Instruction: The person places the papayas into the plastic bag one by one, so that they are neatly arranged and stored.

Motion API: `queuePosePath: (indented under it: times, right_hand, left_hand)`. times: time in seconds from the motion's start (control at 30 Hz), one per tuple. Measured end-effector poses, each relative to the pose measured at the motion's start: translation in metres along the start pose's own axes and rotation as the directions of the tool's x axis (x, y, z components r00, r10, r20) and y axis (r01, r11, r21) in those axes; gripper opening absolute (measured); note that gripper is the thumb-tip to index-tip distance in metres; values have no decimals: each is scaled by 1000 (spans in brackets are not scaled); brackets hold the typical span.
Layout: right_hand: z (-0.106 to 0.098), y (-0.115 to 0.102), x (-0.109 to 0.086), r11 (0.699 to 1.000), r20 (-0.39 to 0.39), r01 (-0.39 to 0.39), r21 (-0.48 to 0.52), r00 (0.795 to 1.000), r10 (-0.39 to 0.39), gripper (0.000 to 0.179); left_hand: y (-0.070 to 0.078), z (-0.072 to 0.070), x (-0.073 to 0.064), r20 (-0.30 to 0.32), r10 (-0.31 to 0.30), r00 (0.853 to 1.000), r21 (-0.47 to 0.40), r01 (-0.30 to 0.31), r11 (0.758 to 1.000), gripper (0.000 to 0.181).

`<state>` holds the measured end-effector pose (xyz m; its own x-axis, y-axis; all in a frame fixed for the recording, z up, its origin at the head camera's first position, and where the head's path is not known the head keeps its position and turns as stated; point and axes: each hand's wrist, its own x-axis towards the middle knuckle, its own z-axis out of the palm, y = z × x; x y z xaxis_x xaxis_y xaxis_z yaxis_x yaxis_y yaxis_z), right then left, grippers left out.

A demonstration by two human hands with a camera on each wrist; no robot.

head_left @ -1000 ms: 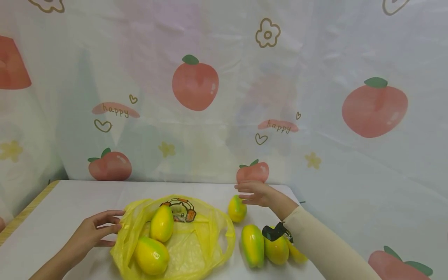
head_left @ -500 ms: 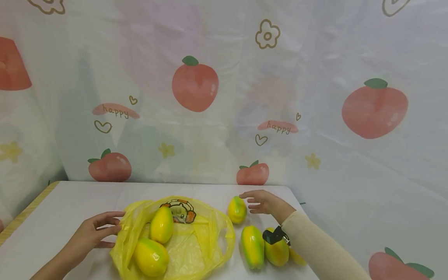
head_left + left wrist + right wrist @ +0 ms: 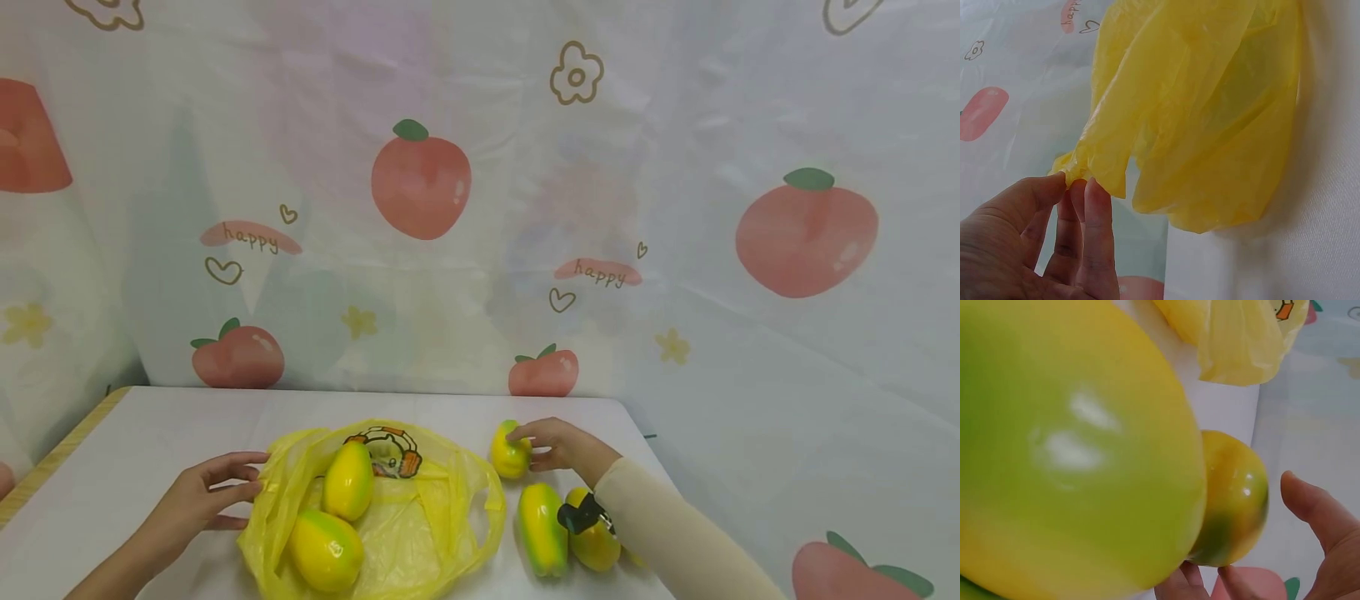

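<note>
On the left, my left hand [image 3: 197,498] pinches the rim of a yellow plastic bag [image 3: 401,533] between thumb and fingertips, as the left wrist view also shows. The bag lies with its mouth wide, and two glossy yellow-green papaya-like fruits [image 3: 347,482] rest inside. My right hand [image 3: 567,447] reaches to a single fruit [image 3: 507,452] behind the bag's right side. In the right wrist view its fingertips [image 3: 1229,578] meet that fruit's lower edge, while the thumb [image 3: 1313,503] stands apart from it. A nearer fruit [image 3: 1085,444] fills much of that view.
Right of the bag, an upright-lying fruit [image 3: 543,530] and another fruit [image 3: 592,542] sit side by side, with one more partly behind the right sleeve. A dark wrist camera [image 3: 577,515] hangs over them. A printed curtain [image 3: 420,317] stands behind the white table [image 3: 187,425].
My right hand has come down and left to the back fruit, its fingers now overlapping it. The left hand and bag have stayed in place.
</note>
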<state>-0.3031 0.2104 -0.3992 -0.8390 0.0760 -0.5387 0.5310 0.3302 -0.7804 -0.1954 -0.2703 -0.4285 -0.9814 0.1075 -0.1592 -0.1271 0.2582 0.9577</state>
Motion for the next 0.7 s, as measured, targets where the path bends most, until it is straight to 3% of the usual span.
queuePosePath:
  times: [0.23,0.7]
  right_hand:
    - [2,3,-1,1000,-20,-6,9,1000,6,67]
    - [1,5,0,999,-41,9,-31,999,-10,73]
  left_hand:
    - [0,0,1,5,1,1000,0,-1,1000,55]
    - [0,1,1,-3,-5,1000,0,5,1000,54]
